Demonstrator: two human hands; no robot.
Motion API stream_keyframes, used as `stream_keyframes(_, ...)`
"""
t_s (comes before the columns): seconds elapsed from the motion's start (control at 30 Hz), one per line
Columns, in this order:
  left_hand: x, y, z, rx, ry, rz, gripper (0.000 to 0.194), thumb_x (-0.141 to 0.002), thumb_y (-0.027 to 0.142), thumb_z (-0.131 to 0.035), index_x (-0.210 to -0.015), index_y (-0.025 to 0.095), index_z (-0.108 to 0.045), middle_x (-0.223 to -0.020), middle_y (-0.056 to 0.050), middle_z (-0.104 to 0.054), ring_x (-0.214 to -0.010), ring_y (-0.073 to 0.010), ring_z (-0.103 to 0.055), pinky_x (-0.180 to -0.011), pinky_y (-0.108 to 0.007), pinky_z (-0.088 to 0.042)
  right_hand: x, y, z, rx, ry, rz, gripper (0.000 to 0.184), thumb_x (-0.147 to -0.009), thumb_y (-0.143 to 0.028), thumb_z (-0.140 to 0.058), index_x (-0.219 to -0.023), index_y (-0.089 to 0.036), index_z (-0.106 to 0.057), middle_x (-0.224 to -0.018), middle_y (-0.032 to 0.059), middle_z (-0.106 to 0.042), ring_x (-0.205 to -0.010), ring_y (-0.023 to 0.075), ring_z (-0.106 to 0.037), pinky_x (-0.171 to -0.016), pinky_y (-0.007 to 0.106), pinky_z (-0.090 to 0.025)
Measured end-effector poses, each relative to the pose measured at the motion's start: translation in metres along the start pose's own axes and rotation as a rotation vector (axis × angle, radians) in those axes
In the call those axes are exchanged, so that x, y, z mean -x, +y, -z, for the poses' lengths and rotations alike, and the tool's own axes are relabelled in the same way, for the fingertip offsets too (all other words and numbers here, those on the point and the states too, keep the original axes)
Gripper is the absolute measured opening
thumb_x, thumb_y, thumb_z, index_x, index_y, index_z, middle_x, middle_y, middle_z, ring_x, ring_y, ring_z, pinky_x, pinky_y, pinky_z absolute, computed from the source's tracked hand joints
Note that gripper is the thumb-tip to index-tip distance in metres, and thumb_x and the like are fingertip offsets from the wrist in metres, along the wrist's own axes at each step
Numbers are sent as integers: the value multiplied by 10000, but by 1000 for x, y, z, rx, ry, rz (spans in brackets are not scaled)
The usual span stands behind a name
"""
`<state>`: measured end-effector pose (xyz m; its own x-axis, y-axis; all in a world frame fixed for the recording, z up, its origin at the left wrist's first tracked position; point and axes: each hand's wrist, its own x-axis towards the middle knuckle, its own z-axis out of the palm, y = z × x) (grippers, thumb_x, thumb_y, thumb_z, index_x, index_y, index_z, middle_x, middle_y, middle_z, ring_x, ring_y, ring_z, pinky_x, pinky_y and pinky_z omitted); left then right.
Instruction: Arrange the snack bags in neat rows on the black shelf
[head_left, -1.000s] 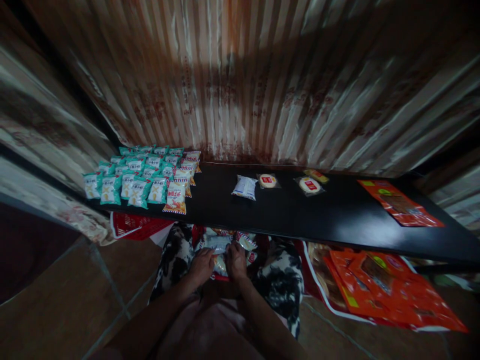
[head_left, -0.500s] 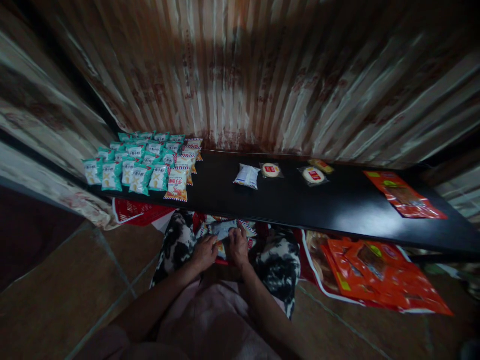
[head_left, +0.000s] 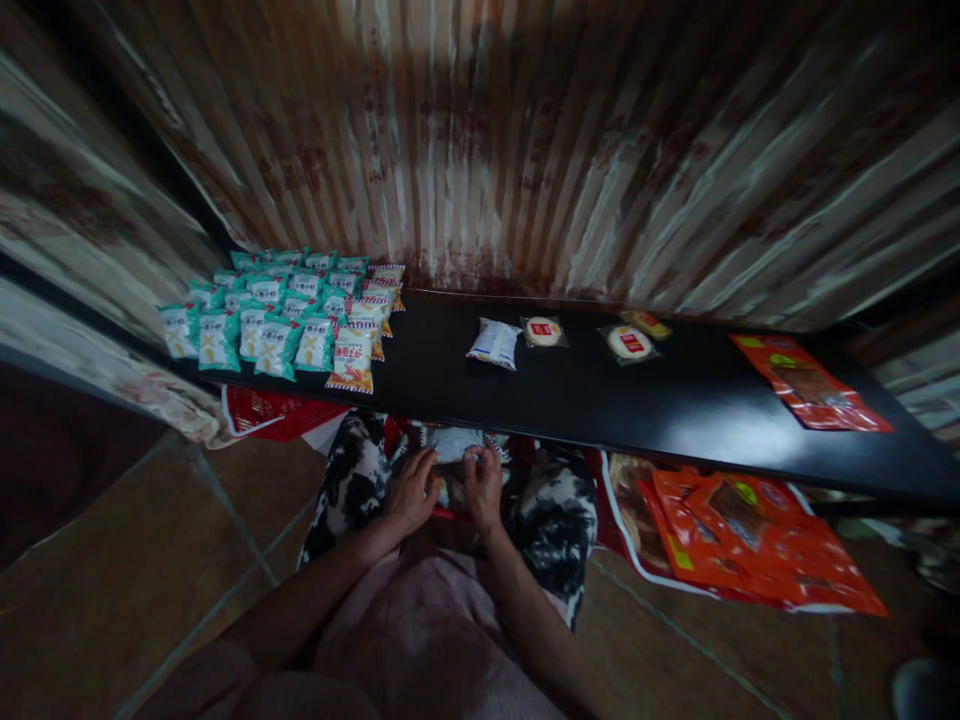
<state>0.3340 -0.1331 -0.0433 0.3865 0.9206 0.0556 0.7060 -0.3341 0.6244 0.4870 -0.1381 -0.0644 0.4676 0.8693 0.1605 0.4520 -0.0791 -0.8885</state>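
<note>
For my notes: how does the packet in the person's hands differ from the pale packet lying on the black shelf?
The handled packet is in front of the black shelf, over the lap; the pale packet lies on it. The left hand and right hand hold the handled packet's near edge; neither touches the pale packet. Both show a pale side.

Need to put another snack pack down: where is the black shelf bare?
The black shelf is bare between the striped-edge packs and the white pack, and between the right-hand round packet and the flat orange packet. The left end is crowded with turquoise packs.
</note>
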Motion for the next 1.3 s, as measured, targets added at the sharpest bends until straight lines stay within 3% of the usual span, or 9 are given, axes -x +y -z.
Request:
stream_keyframes(0.3,-4,5,13,195,198,136,358,-894,278,-381,-1211,179,-517,-1256,-107,-554,-1199,-197,-494,-1047,-368,-375,4,-18,12,-101,-14,-58,175,-765,-329,-483,-749,-201,-601,-1225,110,-547,-1252,245,-420,-1038,401,-314)
stream_keyframes(0.5,-13,-3,9,442,270,518,326,-837,299,-491,-1121,155,-557,-1182,-117,-599,-1128,-213,-543,-1011,-369,-391,14,-27,15,-159,-36,-80,173,-741,-326,-499,-707,-198,-609,-1177,103,-594,-1234,251,-435,-1029,385,-318)
stream_keyframes(0.57,-15,-7,9,481,285,585,339,-819,308,-523,-1120,155,-553,-1174,-115,-608,-1123,-210,-553,-992,-354,-408,17,-31,17,-172,-53,-83,165,-732,-314,-500,-685,-196,-605,-1175,106,-600,-1211,252,-457,-1022,388,-322)
stream_keyframes(0.83,-14,-8,17,862,297,666,415,-746,416,-657,-1076,173,-590,-862,-57,-682,-796,-180,-662,-672,-264,-521,18,-43,25,-242,-141,-46,128,-729,-287,-518,-657,-201,-580,-1183,99,-602,-1154,261,-508,-1002,408,-341)
stream_keyframes(0.97,-11,-4,21,957,253,683,453,-688,473,-698,-1000,153,-625,-784,-46,-675,-670,-163,-646,-586,-254,-500,15,-46,25,-279,-117,-82,171,-746,-340,-532,-803,-192,-597,-1164,113,-608,-1065,253,-555,-910,388,-422)
stream_keyframes(1.07,-9,-2,23,1018,233,692,477,-638,491,-728,-953,145,-637,-792,-51,-674,-625,-150,-627,-549,-243,-477,12,-49,22,-309,-63,-138,343,-749,-386,-559,-1021,-178,-573,-1122,104,-619,-987,229,-582,-856,367,-457)
stream_keyframes(1.17,-9,-1,24,1058,241,697,483,-598,501,-752,-911,151,-640,-781,-46,-669,-615,-146,-615,-539,-238,-459,8,-53,18,-339,-12,-178,535,-733,-415,-606,-1198,-171,-505,-1131,100,-616,-1030,225,-570,-895,370,-444)
stream_keyframes(1.3,-11,1,25,1075,269,694,477,-580,490,-761,-899,157,-640,-723,-20,-647,-607,-138,-595,-553,-233,-446,4,-62,16,-347,24,-292,619,-695,-479,-637,-1210,-155,-522,-1071,98,-642,-943,226,-591,-827,359,-462)
